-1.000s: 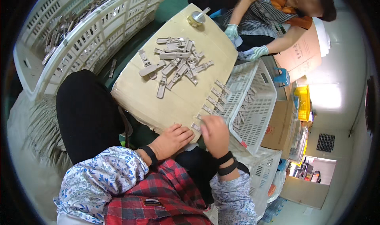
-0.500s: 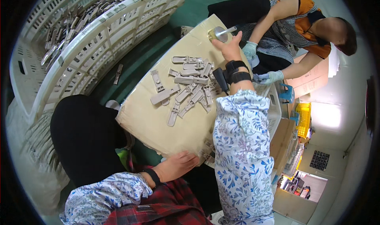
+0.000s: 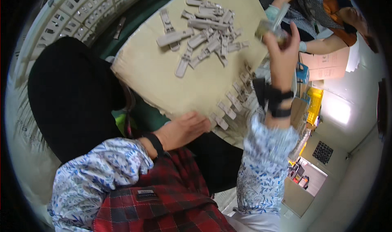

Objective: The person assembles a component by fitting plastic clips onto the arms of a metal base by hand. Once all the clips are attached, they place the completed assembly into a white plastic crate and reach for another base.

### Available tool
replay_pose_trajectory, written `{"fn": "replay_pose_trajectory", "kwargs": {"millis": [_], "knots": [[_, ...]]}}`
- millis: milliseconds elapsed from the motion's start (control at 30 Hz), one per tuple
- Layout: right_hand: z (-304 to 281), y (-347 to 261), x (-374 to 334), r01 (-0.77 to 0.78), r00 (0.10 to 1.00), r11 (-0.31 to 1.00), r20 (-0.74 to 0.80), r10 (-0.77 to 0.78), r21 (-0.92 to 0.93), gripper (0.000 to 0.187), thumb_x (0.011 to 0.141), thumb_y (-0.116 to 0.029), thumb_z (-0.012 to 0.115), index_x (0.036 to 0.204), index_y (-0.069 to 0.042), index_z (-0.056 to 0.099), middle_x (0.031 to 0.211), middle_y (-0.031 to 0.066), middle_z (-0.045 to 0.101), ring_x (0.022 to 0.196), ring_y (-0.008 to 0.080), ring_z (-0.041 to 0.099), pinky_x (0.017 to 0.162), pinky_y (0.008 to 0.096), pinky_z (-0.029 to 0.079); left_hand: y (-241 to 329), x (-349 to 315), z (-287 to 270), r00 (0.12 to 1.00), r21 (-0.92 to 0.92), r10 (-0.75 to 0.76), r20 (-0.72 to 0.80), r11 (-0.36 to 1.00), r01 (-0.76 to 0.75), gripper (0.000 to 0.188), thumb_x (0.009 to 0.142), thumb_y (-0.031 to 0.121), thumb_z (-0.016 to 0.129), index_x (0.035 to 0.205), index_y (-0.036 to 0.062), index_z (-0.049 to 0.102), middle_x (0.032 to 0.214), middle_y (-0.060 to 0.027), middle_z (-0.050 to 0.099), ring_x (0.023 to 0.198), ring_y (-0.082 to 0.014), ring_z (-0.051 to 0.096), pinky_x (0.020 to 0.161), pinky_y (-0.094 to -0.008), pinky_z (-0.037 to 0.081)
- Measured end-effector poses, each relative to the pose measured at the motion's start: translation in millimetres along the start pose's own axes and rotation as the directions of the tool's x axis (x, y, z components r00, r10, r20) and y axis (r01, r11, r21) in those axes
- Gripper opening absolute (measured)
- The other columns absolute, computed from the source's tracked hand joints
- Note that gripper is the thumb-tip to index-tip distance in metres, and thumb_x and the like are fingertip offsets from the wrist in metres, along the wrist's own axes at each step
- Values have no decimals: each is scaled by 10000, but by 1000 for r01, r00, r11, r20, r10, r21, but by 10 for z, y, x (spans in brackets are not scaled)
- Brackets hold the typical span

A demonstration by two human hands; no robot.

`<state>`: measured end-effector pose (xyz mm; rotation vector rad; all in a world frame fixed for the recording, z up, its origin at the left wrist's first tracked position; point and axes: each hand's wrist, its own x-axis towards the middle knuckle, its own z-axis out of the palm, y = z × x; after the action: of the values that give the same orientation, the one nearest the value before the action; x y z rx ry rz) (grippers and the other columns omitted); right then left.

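Observation:
My right hand (image 3: 283, 54) is raised over the far right edge of the cream-coloured board (image 3: 151, 81), its fingers round a small clear jar with a metal lid and a rod on top (image 3: 269, 31), blurred by motion. My left hand (image 3: 183, 130) rests at the board's near edge, holding nothing that I can see, its fingers bent loosely. Close to its fingertips is the nearest grey clip-like part (image 3: 219, 121) of a row along the right edge. A loose pile of similar grey plastic parts (image 3: 210, 38) lies on the board's far half.
A large white plastic crate (image 3: 83, 13) stands at the left. One loose part (image 3: 119, 28) lies on the green floor beside it. Across the board a gloved co-worker (image 3: 322, 13) sits close to my right hand. A yellow basket (image 3: 314, 105) and cardboard boxes stand at the right.
My view has shifted, bringing the row of parts along the right edge into sight. My right hand has lifted the jar off the board's far corner and moved right.

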<state>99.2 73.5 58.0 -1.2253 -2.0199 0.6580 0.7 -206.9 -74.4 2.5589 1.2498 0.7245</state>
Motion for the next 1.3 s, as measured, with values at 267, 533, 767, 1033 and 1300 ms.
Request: {"fn": "replay_pose_trajectory", "kwargs": {"millis": [267,533,767,1033,1300], "knots": [[-472,-289,-2309,-170,974,891,68,217,-421,752,657,-174,882,1303,-11,534,1221,148,613,1108,315,575,981,403,433,14,72,-20,1000,-185,-8,0,983,8,460,858,187,558,1305,87,591,1311,-36,554,1259,-212,492,1129,-410,338],[-299,-139,-2516,110,989,888,141,-51,-447,689,703,-240,831,1294,-22,553,1287,144,610,1165,351,552,1000,459,397,55,84,-40,1000,-117,4,-17,993,-6,407,856,170,573,1251,89,634,1327,-46,557,1255,-222,502,1125,-427,352],[-190,-114,-2457,133,981,887,184,-56,-441,695,709,-252,821,1310,-41,542,1309,120,603,1197,340,540,968,470,390,25,62,-47,1000,-136,3,-26,991,-7,382,840,171,581,1208,87,646,1263,-57,569,1250,-234,504,1129,-434,355],[-175,-33,-2473,146,980,889,185,-71,-435,714,726,-264,811,1339,-38,523,1337,127,579,1223,343,512,985,468,372,33,83,-47,1000,-138,5,-20,990,-8,400,840,176,571,1226,91,635,1266,-55,565,1252,-236,503,1131,-442,353],[-153,41,-2492,163,978,878,194,-82,-450,755,766,-240,776,1413,-24,451,1376,159,536,1233,364,498,1005,478,361,132,150,-148,991,-308,-134,-5,943,125,548,740,39,634,1286,68,590,1265,-103,567,1172,-297,529,1057,-444,393]]}}
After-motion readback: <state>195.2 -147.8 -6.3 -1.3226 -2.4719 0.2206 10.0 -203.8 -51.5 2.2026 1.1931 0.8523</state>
